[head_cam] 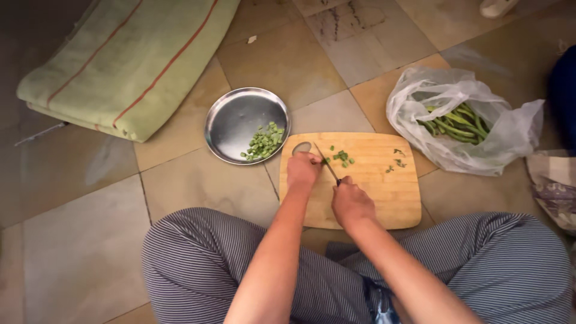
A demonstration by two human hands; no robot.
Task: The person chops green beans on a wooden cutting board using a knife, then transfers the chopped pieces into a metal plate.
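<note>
Right hand (351, 202) was closed around the handle of a knife (327, 165), its blade angled up and away toward the left hand (303, 170). That hand pressed down, fingers curled, on a green bean (324, 160) at the near-left part of the wooden cutting board (390, 192), apparently steadying it beside the blade. Small cut green pieces (343, 158) lay just beyond the knife. More chopped pieces sat heaped in a steel plate (237, 120) beyond the left hand; whole beans filled a plastic bag (516, 135) far right.
</note>
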